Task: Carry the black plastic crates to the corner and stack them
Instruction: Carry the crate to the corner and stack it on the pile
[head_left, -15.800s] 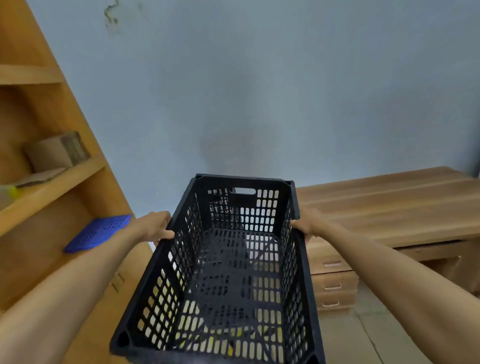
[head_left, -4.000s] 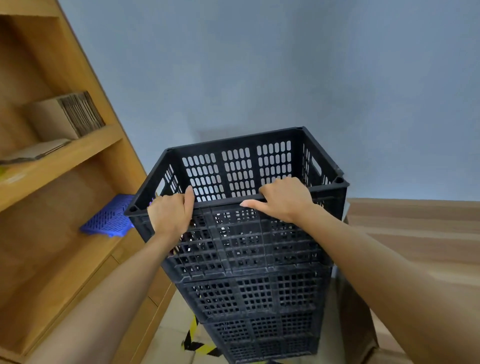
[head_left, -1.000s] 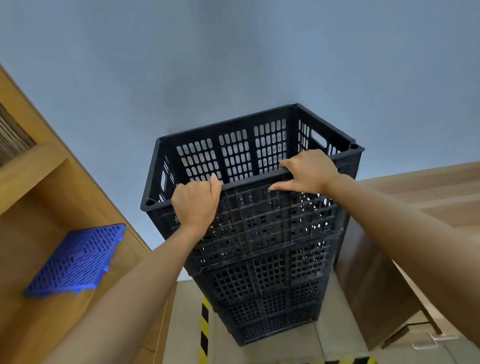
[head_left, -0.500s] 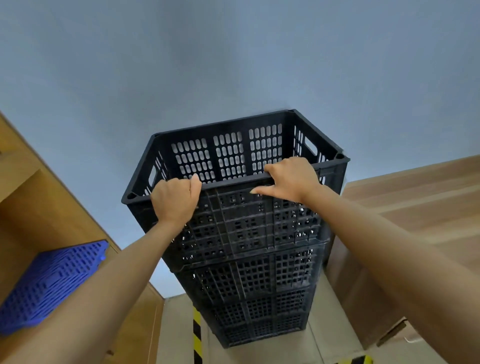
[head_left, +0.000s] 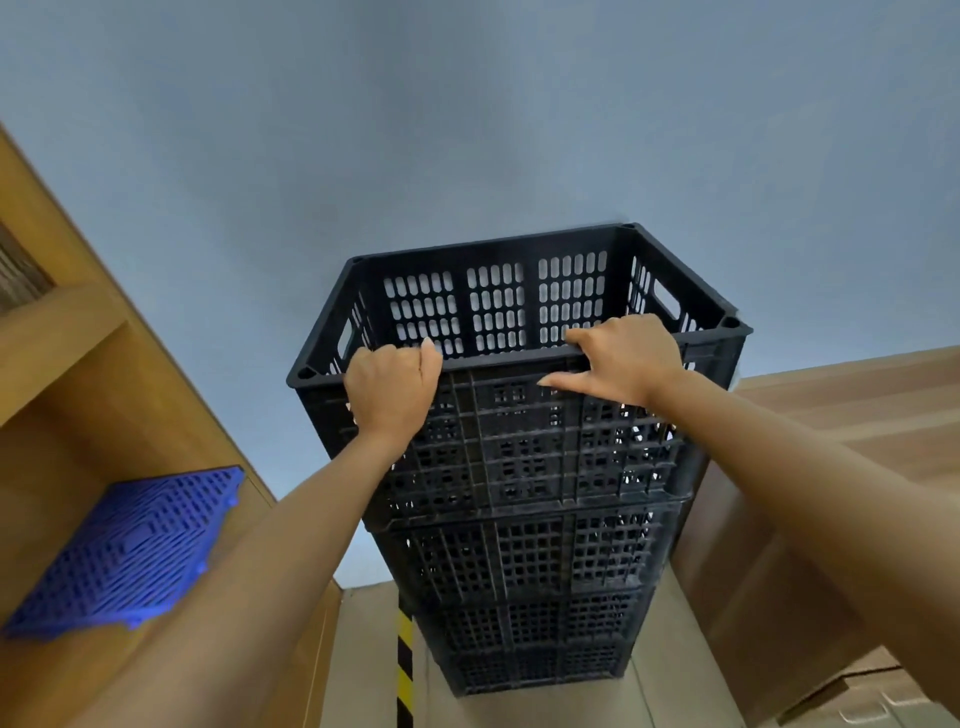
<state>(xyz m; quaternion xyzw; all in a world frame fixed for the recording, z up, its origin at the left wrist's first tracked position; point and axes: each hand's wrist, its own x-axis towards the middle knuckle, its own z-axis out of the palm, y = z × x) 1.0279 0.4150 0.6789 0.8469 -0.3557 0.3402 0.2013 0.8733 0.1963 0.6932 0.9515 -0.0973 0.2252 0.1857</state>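
The stack of black crates (head_left: 524, 561) stands on the floor (head_left: 670, 675) against the grey wall (head_left: 467, 130), between the wooden shelf unit (head_left: 78, 364) on the left and a wooden surface (head_left: 852, 415) on the right — four tiers can be counted, though the lowest is foreshortened and dim. The top crate (head_left: 519, 395) looks seated on the one below, and the step in hand seems to be settling it square. To do that well, press down evenly on the near rim with both hands, check that the corners line up with the tier beneath, and let go only when nothing rocks. The left hand (head_left: 390, 387) is closed on the near rim, fingers curled over into the crate with the thumb raised; the right hand (head_left: 621, 364) hooks its fingers over the same rim, thumb lying flat along the outer face. The fingertips inside are hidden. Whether the far corners are seated cannot be told, nor what the blue grid panel (head_left: 130, 545) on the shelf is for — the yellow-and-black floor tape (head_left: 404, 670) is partly covered by the stack.
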